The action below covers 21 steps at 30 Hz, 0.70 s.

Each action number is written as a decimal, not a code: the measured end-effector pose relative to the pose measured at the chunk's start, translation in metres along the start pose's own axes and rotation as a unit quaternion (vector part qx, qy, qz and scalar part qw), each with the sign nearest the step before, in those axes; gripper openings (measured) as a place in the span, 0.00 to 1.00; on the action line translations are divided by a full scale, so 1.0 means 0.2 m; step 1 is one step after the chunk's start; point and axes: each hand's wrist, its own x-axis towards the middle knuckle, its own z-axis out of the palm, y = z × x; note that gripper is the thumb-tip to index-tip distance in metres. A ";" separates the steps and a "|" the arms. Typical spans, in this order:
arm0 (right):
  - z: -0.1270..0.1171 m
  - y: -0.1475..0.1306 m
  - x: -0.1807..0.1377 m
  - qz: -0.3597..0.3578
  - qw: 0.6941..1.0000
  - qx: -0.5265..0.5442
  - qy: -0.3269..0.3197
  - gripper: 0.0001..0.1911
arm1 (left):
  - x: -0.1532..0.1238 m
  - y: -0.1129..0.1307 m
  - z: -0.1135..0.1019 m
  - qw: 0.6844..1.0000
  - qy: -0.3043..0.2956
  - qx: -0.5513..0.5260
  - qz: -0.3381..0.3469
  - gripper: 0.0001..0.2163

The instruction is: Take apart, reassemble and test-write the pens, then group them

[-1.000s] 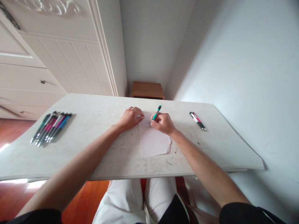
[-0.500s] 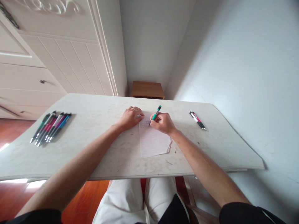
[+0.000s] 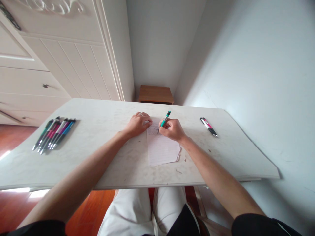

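A lined sheet of paper (image 3: 163,151) with a ragged right edge lies on the white table, dark scribbles covering its upper part. My right hand (image 3: 173,129) grips a green pen (image 3: 165,119) with its tip down at the scribbles. Resting flat by the sheet's upper left edge is my left hand (image 3: 139,124), fingers stretched out and fingertips on the paper; a ring shows on one finger.
Several coloured pens (image 3: 54,133) lie side by side on the left of the white table (image 3: 108,119). Two more pens (image 3: 208,127) lie to the right. A wall (image 3: 261,82) borders the right side, a white cabinet (image 3: 73,65) the left. Behind stands a wooden box (image 3: 156,93).
The pen tip has shifted very slightly to the right over the scribbles. My left hand and the paper stay in place.
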 end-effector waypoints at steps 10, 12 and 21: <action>0.00 0.01 0.00 -0.022 1.000 -0.006 0.009 0.05 | 0.00 -0.01 0.00 1.000 -0.002 0.000 -0.001 0.12; 0.00 0.01 0.00 -0.026 1.000 -0.008 -0.003 0.05 | 0.00 -0.01 0.00 1.000 -0.002 -0.003 0.003 0.12; 0.00 0.01 0.00 -0.023 0.999 -0.029 0.017 0.05 | 0.00 0.00 0.00 1.000 0.004 -0.003 0.003 0.12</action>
